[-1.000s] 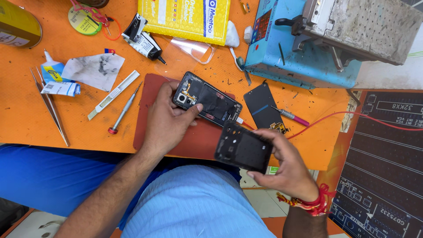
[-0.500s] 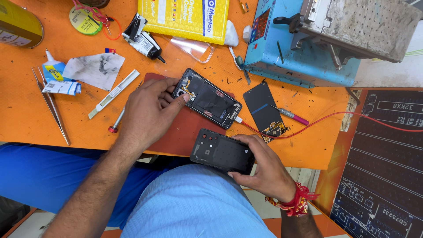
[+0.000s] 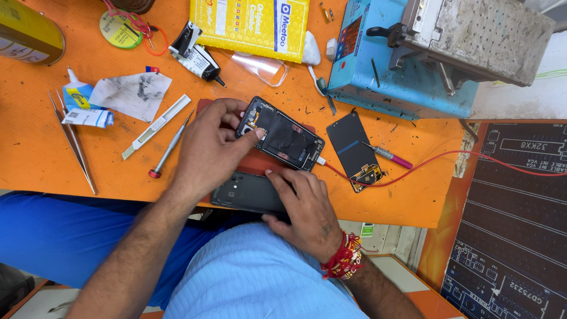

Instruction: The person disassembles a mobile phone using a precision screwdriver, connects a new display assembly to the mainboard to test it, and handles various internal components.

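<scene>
orange bench [image 3: 35,147] carrying tools | opened phone [image 3: 282,134] lying centre on red mat [image 3: 260,162], insides up for access | L hand [image 3: 209,147] pinching its far-left corner, steadying | R hand [image 3: 304,204] pressing back cover [image 3: 245,192] flat at near edge

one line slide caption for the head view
Left hand steadies opened black phone on orange bench; right hand presses dark back cover.
</scene>
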